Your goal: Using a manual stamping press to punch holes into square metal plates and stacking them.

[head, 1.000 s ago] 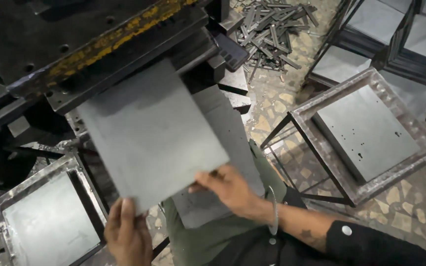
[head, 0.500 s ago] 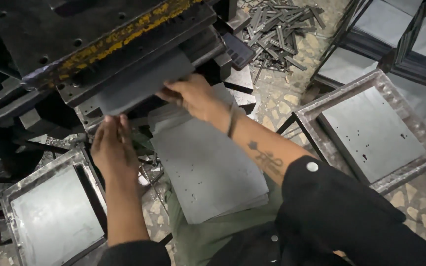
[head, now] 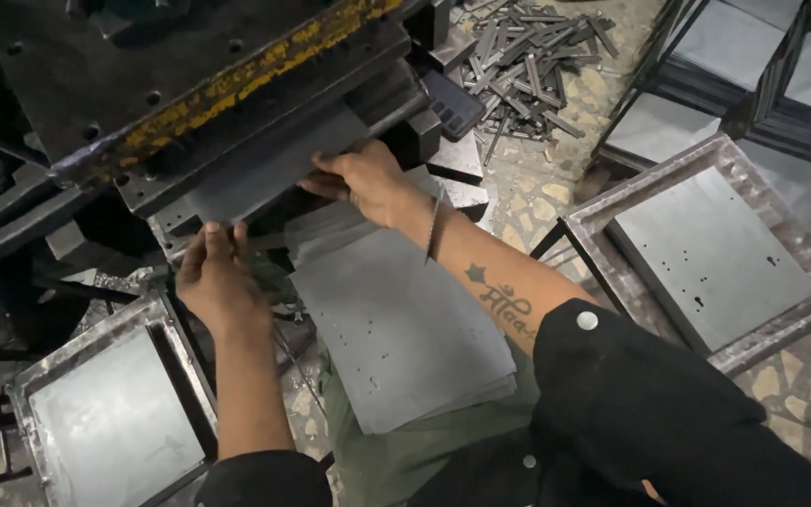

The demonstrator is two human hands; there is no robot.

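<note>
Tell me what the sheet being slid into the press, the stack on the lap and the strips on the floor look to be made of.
Sheet in the press: thin dull-grey metal, probably steel; flat, matte, held at its edge by the left hand and right hand.
Stack on the lap: the same grey sheet metal, with small punched holes.
Strips on the floor: narrow grey metal offcuts, slightly shiny.

Sheet (head: 265, 174) — matt grey metal, smooth.
</note>
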